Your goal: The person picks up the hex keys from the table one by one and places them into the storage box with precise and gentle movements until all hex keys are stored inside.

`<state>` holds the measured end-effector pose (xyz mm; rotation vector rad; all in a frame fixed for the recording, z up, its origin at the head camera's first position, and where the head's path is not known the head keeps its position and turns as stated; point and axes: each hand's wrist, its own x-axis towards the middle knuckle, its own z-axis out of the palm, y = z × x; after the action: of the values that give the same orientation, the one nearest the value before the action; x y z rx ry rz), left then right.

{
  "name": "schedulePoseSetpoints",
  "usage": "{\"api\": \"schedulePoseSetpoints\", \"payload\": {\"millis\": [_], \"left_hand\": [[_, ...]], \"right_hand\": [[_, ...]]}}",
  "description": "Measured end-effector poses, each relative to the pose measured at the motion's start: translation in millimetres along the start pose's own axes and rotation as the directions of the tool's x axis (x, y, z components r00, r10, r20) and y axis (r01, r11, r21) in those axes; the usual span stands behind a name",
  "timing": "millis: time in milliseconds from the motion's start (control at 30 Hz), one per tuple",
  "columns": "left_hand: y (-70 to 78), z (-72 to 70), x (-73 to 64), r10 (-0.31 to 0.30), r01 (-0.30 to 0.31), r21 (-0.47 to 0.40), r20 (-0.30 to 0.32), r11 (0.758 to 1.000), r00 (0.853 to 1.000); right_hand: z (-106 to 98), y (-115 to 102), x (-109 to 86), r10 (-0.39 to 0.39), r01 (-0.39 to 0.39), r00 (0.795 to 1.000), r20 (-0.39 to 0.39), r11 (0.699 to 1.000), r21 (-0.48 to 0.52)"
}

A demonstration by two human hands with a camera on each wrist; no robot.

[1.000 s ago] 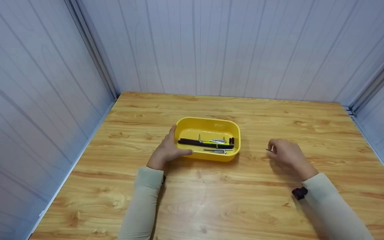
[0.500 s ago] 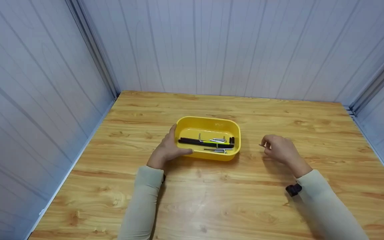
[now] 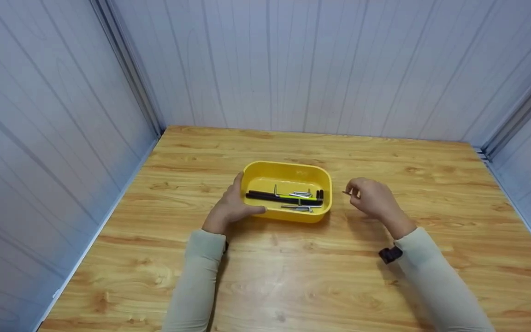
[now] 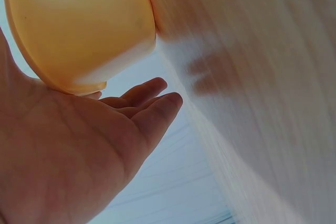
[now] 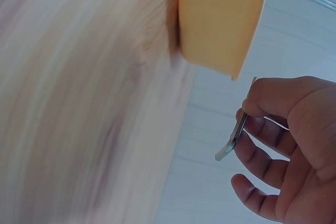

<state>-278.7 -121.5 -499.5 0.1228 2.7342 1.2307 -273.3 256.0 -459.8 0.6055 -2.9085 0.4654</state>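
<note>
A yellow plastic box (image 3: pixel 288 171) sits on the table with its top uncovered. Inside lie several hex keys: long black ones (image 3: pixel 265 197), one with a yellow stripe, and small silver ones (image 3: pixel 298 209). My left hand (image 3: pixel 231 205) rests against the box's left end, thumb along the near wall and fingers spread beside it. In the left wrist view its palm (image 4: pixel 63 150) touches the rim, fingers loosely extended. Right of the box, my right hand (image 3: pixel 372 198) pinches a small silver hex key (image 5: pixel 234 137) between thumb and index finger, above the table.
The wood-grain table (image 3: pixel 265 276) extends around the box on all sides. Pale panelled walls (image 3: pixel 284 64) enclose its back, left and right. A dark device (image 3: pixel 390 254) is strapped at the right wrist.
My right hand has moved left and slightly away from me, bringing the pinched hex key nearer the box. The left hand and the box stay in place.
</note>
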Motion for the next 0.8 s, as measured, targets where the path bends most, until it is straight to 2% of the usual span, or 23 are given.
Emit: {"api": "schedulePoseSetpoints", "payload": {"millis": [467, 800], "left_hand": [[0.6, -1.2, -0.4, 0.008, -0.008, -0.012, 0.008, 1.0, 1.0], [0.5, -0.2, -0.8, -0.014, 0.014, -0.004, 0.019, 1.0, 1.0]], "right_hand": [[2.2, -30.0, 21.8, -0.017, 0.017, 1.0, -0.005, 0.998, 0.054], [10.2, -49.1, 30.3, -0.043, 0.042, 0.999, 0.006, 0.996, 0.075]]}}
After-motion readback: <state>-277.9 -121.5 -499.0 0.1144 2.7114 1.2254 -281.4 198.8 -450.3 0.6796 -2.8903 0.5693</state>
